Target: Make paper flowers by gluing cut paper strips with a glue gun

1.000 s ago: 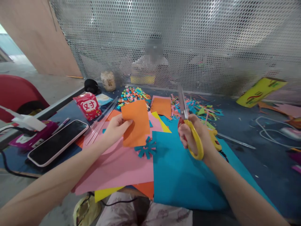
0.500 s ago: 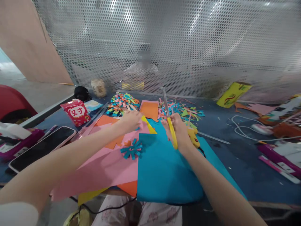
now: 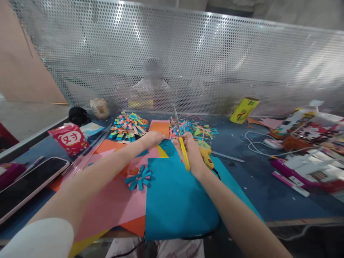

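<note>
My right hand (image 3: 192, 152) is closed round the yellow handles of a pair of scissors (image 3: 184, 152), whose blades point up and away. My left hand (image 3: 154, 139) reaches to the near edge of a small stack of orange and pink paper (image 3: 160, 127); its fingertips are partly hidden, so its hold is unclear. Below the hands lies a large blue sheet (image 3: 177, 200), beside pink paper (image 3: 110, 204). A blue fringed paper flower (image 3: 140, 178) rests on the pink paper, next to a small orange curl.
Fringed paper pieces (image 3: 129, 125) and paper strips (image 3: 188, 126) lie behind the hands. A yellow glue gun (image 3: 206, 157) is right of the scissors. Left are a red packet (image 3: 68, 139) and a phone (image 3: 32, 186); right, a yellow roll (image 3: 244, 110) and white cable. A perforated metal panel stands behind.
My left hand has moved away from the yellow paper towards the orange stack. The scissors remain in my right hand. The camera view has shifted to the right.
</note>
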The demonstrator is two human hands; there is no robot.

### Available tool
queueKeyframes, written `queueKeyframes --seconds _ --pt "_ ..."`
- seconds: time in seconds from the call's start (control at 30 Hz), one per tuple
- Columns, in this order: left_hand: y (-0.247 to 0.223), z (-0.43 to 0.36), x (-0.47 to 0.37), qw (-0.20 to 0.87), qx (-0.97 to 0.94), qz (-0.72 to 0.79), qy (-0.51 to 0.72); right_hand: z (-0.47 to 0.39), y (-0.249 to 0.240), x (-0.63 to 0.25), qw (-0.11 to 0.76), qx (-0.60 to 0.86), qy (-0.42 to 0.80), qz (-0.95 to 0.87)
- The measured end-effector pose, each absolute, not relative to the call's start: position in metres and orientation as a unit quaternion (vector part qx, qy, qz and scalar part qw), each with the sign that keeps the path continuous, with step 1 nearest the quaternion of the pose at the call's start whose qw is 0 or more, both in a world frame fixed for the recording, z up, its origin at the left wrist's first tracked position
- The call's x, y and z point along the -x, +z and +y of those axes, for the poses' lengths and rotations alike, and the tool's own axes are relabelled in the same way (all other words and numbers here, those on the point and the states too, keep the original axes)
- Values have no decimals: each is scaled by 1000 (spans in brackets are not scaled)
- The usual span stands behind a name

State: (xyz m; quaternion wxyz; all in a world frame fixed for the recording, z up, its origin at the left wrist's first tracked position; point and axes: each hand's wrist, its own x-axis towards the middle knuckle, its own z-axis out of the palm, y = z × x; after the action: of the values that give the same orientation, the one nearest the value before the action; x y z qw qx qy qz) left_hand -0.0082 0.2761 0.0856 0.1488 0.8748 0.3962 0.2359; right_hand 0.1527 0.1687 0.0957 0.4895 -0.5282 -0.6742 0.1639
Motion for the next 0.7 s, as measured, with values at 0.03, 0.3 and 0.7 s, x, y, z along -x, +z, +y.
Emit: queueKeyframes --seconds 0.03,0.3,0.7 --pt "87 275 10 181 -855 404 270 169 95 -153 486 530 167 -675" --pt "104 232 34 436 -611 428 504 167 93 -153 426 528 211 -704" --pt "111 144 64 523 -349 384 676 139 101 -137 301 426 310 -795"
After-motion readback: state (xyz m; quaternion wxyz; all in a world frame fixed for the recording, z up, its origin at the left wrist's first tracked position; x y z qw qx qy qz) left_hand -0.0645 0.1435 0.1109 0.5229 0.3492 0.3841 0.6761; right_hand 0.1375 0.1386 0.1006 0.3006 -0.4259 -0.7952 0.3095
